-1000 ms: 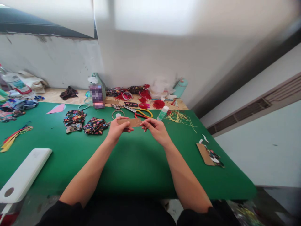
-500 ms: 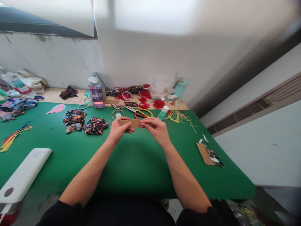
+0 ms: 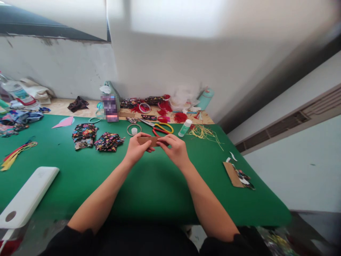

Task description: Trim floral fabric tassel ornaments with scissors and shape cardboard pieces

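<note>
A small brown strip that looks like cardboard [image 3: 150,141] is held level above the green table. My left hand [image 3: 137,147] pinches its left part, thumb laid along the near face. At its right end, my right hand [image 3: 173,148] grips it between thumb and fingertips. Just beyond the hands lie scissors [image 3: 163,128] with yellow and red handles. A glue stick [image 3: 185,128] without its cap stands tilted in view behind my right hand. Behind my left hand are a white cap [image 3: 134,131] and a grey-green ring [image 3: 130,128].
Floral fabric piles [image 3: 109,142] lie left of my hands. Yellow cord [image 3: 204,132] spreads at the right, with a brown card and scraps [image 3: 234,175] nearer the edge. A white power bank [image 3: 28,199] is at front left. A phone [image 3: 110,108] stands at the back.
The right hand has shifted slightly left along the strip, and less of the strip shows between the hands. Both hands still hold it.
</note>
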